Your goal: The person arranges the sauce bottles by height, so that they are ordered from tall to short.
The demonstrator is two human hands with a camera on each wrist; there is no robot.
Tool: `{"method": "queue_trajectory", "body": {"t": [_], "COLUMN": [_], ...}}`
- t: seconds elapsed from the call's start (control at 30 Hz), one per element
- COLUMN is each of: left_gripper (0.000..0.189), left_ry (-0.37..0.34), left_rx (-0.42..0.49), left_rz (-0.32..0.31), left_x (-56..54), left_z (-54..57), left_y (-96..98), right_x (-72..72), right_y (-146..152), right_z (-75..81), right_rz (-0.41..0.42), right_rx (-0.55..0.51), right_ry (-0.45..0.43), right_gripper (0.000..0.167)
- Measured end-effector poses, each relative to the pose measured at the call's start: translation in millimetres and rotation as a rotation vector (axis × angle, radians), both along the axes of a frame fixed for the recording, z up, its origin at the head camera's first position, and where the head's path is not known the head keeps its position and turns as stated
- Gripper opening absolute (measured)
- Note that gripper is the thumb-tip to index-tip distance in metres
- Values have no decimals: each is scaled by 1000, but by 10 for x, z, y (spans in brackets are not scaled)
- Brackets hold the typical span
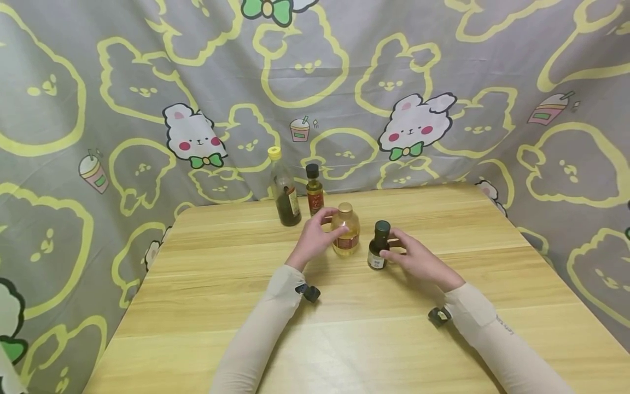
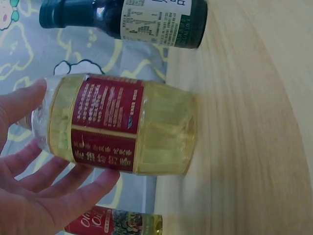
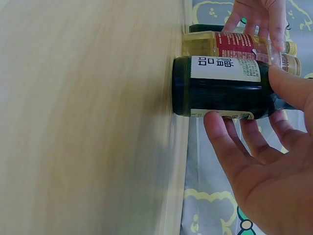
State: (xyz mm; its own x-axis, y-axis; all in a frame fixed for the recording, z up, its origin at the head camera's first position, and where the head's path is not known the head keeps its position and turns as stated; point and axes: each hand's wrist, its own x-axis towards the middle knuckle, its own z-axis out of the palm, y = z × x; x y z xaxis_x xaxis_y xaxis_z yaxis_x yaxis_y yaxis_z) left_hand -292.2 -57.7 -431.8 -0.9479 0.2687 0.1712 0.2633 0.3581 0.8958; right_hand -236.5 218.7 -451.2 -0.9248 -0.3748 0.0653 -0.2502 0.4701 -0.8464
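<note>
My left hand (image 1: 317,238) is at a clear bottle of yellow cooking oil (image 1: 346,235) with a gold cap and a dark red label, its thumb across the near side and its fingers along the other. The oil bottle (image 2: 168,129) stands upright on the table. To its right is a small dark green bottle (image 1: 376,260) with a white label, also upright. My right hand (image 1: 418,260) holds this dark bottle (image 3: 222,90) between thumb and fingers. The right wrist view shows the left hand (image 3: 259,17) beyond it.
Behind the left hand stand a tall bottle of dark liquid (image 1: 287,210) with a yellow cap and a slimmer olive oil bottle (image 1: 315,198) with a black cap and red label. A patterned grey curtain (image 1: 334,71) hangs behind the wooden table (image 1: 344,339).
</note>
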Motion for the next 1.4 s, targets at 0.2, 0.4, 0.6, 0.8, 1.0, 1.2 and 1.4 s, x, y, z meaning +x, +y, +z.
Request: {"method": "queue_trajectory", "body": {"t": [0.2, 0.4, 0.6, 0.8, 1.0, 1.2, 1.4], "left_gripper": [57, 57, 57, 59, 58, 60, 60], "left_ry": [9, 5, 7, 13, 25, 29, 34], "left_rx": [12, 27, 33, 44, 61, 61, 64], "left_rz": [47, 72, 69, 75, 81, 97, 104], "left_x": [-16, -32, -70, -120, -158, -190, -242], "left_z": [-15, -12, -6, -12, -4, -12, -36], "left_y": [20, 41, 68, 93, 114, 132, 157], "right_x": [-6, -3, -7, -8, -12, -16, -8], "right_y": [-8, -20, -5, 7, 11, 12, 2], "right_z": [12, 18, -9, -17, -16, -32, -24], "right_rz": [1, 0, -4, -4, -1, 1, -3], "right_rx": [4, 0, -1, -2, -1, 1, -2], "right_ry": [2, 3, 5, 6, 14, 16, 16], "right_gripper": [49, 49, 49, 50, 50, 48, 49]}}
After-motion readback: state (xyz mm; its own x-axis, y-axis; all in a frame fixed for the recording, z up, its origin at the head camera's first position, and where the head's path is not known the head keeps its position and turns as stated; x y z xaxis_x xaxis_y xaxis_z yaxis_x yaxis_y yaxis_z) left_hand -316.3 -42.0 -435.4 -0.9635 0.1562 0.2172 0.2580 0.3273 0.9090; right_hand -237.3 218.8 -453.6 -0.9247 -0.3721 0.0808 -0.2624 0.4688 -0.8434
